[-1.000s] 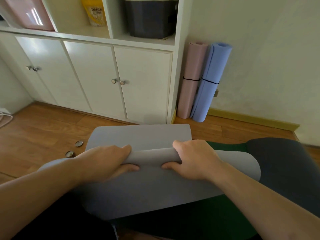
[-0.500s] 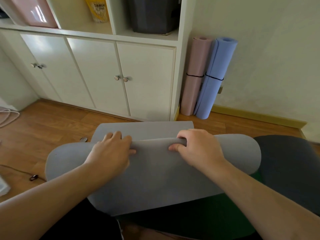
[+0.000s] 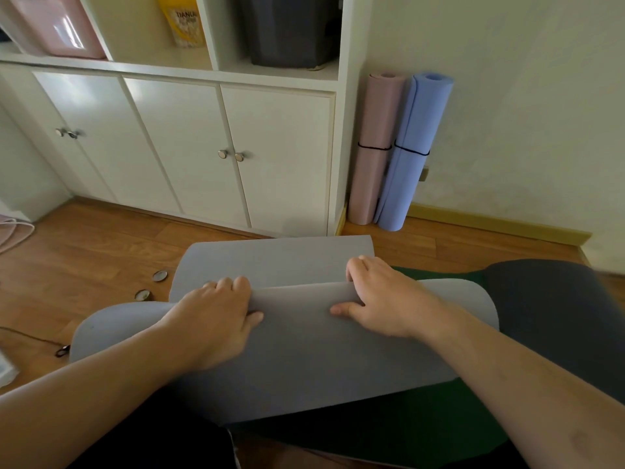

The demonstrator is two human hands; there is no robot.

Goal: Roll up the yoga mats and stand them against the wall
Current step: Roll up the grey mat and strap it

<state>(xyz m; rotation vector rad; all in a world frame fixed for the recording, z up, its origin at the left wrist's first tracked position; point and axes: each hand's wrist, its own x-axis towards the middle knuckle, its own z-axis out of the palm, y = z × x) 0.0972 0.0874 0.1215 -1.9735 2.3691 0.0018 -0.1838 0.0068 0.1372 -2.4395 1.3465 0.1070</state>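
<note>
Under both hands (image 3: 216, 316), grey roll (image 3: 304, 350) lying left-right

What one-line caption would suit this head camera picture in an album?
Both hands, left and right, grip the grey yoga mat mid-roll, while pink and blue rolled mats stand against the wall.

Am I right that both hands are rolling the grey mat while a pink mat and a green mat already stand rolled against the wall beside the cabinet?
Not quite: the head view shows the second standing roll is a blue mat, not green. It stands beside the pink mat, while the left hand and right hand roll the grey mat.
</note>
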